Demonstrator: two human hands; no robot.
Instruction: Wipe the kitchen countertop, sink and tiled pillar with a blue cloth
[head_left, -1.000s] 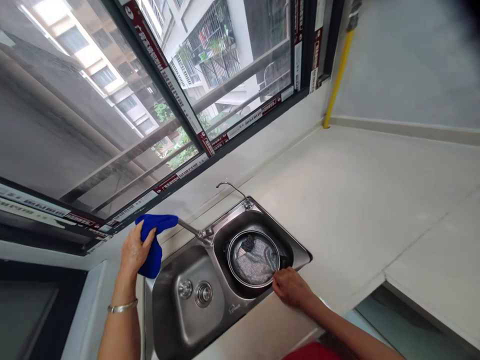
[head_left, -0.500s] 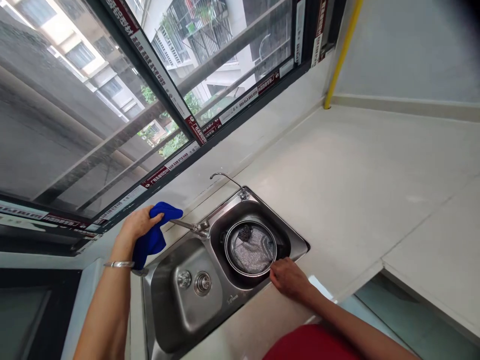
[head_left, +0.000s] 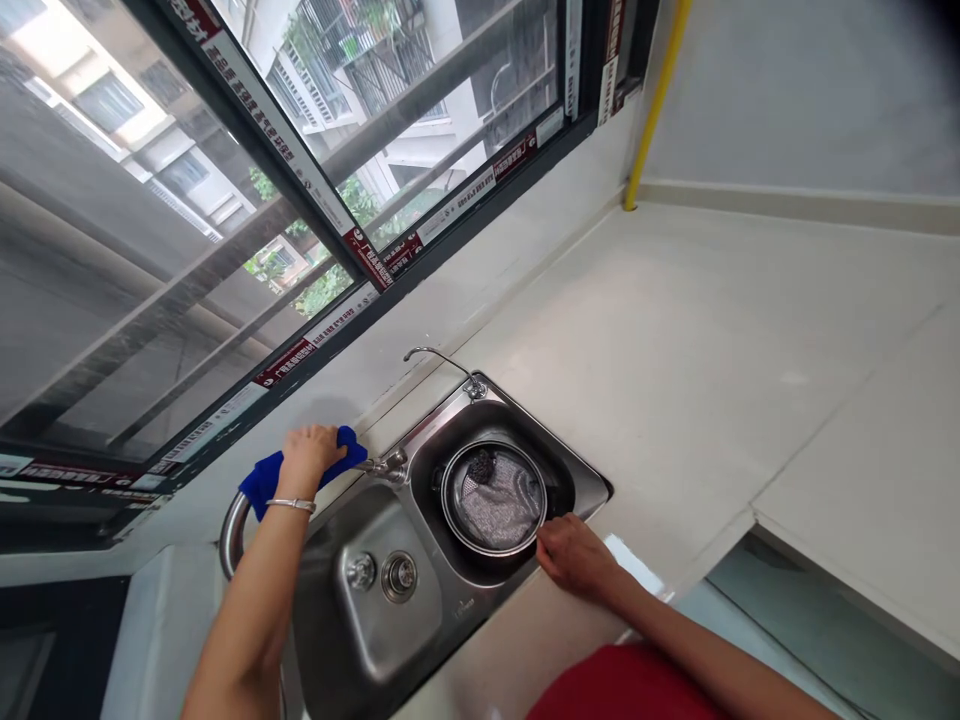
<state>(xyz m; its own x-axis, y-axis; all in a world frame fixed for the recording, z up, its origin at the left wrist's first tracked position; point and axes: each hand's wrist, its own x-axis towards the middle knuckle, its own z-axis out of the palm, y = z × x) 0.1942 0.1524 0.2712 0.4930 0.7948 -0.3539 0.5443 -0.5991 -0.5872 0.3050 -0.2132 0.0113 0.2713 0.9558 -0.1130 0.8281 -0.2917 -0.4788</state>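
My left hand (head_left: 309,456) is closed on a blue cloth (head_left: 259,482) and presses it around the curved steel tap (head_left: 231,525) at the back of the sink (head_left: 360,620). My right hand (head_left: 574,555) rests with curled fingers on the sink's front rim, touching the edge of the round pan (head_left: 493,497) in the smaller bowl. Inside that pan lie a grey mesh cloth and a dark scrubber (head_left: 480,466). What the right fingers hold, if anything, is hidden.
A pale worktop (head_left: 712,380) stretches right of the sink to the wall. A thin second spout (head_left: 439,358) stands behind the small bowl. Large window panes (head_left: 225,220) rise behind the sink, and a yellow pipe (head_left: 652,100) runs up the corner.
My left hand brought the blue cloth down from beside the tap and closed it around the tap's neck. The view tilted lower. My right hand stayed at the pan's edge.
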